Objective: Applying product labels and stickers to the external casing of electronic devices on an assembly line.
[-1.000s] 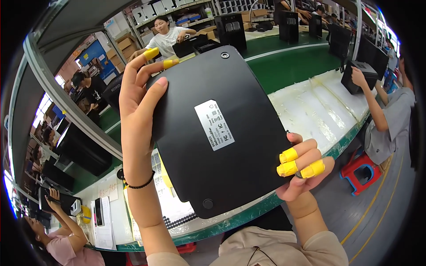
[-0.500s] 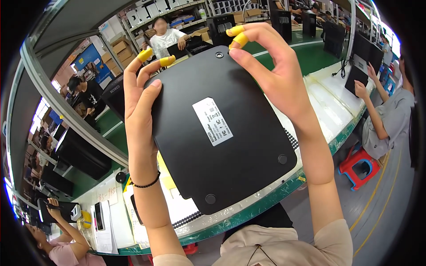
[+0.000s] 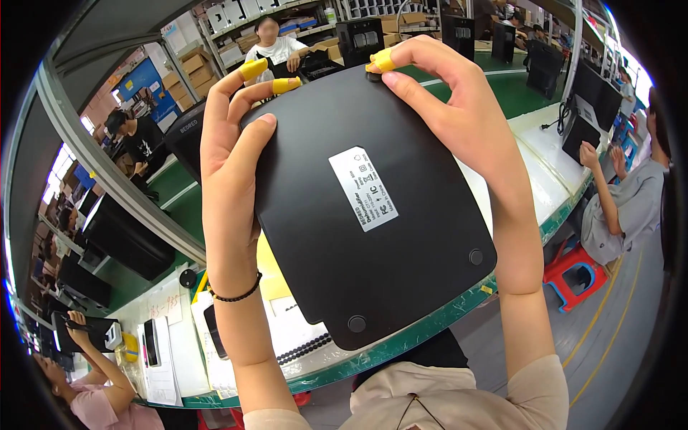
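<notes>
A black plastic appliance housing (image 3: pixel 308 215), its underside facing me, is held tilted above the bench. On it are a white label (image 3: pixel 363 189) and two round black feet, one at the near left corner (image 3: pixel 356 324) and one at the near right (image 3: pixel 476 256). My left hand (image 3: pixel 233 143) grips the housing's left side, thumb on the face and yellow-taped fingers behind the edge. At the far corner my right hand (image 3: pixel 451 100), also with yellow finger covers, pinches a small round black rubber foot (image 3: pixel 374 76) against the housing. The spot beneath it is hidden.
Under the housing lie rows of small black feet (image 3: pixel 304 351) on the green-edged bench (image 3: pixel 401 335). Phones (image 3: pixel 150 342) and papers (image 3: pixel 163 380) are at left. Co-workers sit on both sides and one stands opposite (image 3: pixel 276 54). A red stool (image 3: pixel 577 278) stands at right.
The housing has shifted slightly right with both hands. My right fingers have come onto the far corner, where a round recess showed before; the rubber foot now sits there.
</notes>
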`<state>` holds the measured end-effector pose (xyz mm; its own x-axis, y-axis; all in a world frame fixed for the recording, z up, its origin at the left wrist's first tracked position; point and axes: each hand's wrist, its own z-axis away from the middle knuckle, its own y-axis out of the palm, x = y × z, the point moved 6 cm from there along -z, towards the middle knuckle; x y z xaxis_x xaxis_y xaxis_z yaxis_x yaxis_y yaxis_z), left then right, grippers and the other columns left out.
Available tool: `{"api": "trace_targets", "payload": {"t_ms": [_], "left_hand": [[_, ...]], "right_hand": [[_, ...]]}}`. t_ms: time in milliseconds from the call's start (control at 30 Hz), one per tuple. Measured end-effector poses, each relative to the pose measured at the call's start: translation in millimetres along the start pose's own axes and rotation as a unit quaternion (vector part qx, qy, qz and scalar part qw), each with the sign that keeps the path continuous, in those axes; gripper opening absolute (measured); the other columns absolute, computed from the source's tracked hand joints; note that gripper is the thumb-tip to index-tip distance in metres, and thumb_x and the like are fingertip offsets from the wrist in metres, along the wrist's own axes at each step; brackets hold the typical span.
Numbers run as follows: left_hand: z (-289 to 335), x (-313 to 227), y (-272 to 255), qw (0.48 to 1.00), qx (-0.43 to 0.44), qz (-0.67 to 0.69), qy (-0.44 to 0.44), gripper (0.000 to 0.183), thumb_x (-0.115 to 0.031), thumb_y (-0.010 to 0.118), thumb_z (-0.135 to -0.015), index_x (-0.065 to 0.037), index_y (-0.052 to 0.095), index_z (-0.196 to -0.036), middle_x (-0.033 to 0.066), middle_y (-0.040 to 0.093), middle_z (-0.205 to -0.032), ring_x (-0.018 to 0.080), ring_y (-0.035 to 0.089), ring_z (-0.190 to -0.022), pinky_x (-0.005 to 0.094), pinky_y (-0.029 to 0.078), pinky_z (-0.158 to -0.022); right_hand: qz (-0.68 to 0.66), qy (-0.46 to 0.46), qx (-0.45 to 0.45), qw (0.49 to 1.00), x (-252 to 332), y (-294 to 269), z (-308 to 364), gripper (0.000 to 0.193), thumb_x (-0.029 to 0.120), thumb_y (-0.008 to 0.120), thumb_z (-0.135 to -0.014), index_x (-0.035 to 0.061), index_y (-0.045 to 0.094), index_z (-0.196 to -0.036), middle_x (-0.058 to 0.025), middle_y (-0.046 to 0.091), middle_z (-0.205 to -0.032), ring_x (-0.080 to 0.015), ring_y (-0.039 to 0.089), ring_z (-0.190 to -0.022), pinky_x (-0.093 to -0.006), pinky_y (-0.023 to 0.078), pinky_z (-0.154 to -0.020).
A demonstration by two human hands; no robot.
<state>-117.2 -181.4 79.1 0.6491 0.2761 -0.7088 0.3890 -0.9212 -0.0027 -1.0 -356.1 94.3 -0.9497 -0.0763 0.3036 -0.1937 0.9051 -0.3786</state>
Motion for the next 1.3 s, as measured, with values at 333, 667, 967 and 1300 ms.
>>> {"api": "trace_targets", "payload": {"t_ms": [333,667,967,1300], "left_hand": [[3,-1,1,1.0,-0.021,-0.008,0.002,0.045,-0.006,0.047,-0.089,-0.001,0.039,-0.134,0.0139,0.053,-0.123,0.0152,0.057,-0.104,0.0246,0.05,-0.085],[11,-7,14,0.999,0.005,-0.02,0.046,0.044,-0.004,0.047,-0.089,0.001,0.041,-0.132,0.0143,0.054,-0.122,0.0172,0.055,-0.109,0.0265,0.044,-0.094],[4,1,-2,0.996,-0.089,-0.028,0.016,0.041,-0.008,0.05,-0.09,-0.001,0.045,-0.13,0.013,0.052,-0.124,0.014,0.054,-0.105,0.0238,0.045,-0.088],[111,18,48,0.844,-0.147,-0.371,0.36,0.058,-0.011,0.053,-0.083,0.003,0.032,-0.135,0.0285,0.027,-0.141,0.0375,0.034,-0.132,0.051,0.023,-0.111]], "right_hand": [[0.054,-0.028,0.087,0.994,10,1,13,0.037,0.015,0.057,-0.093,0.0056,0.055,-0.128,-0.0129,0.056,-0.124,-0.0193,0.054,-0.114,-0.0283,0.04,-0.097],[-0.395,0.225,0.074,0.887,-28,32,4,0.045,0.014,0.054,-0.092,0.0078,0.046,-0.135,-0.0053,0.064,-0.103,-0.0065,0.06,-0.087,-0.0183,0.048,-0.077],[-0.482,0.219,-0.098,0.843,-41,24,41,0.049,0.028,0.054,-0.096,0.0024,0.041,-0.135,-0.0086,0.058,-0.109,-0.0124,0.055,-0.103,-0.0297,0.043,-0.094],[-0.369,0.193,-0.038,0.908,-60,64,62,0.056,0.047,0.037,-0.101,0.0053,0.039,-0.138,-0.0022,0.052,-0.122,-0.0127,0.045,-0.118,-0.0285,0.028,-0.104]]}}
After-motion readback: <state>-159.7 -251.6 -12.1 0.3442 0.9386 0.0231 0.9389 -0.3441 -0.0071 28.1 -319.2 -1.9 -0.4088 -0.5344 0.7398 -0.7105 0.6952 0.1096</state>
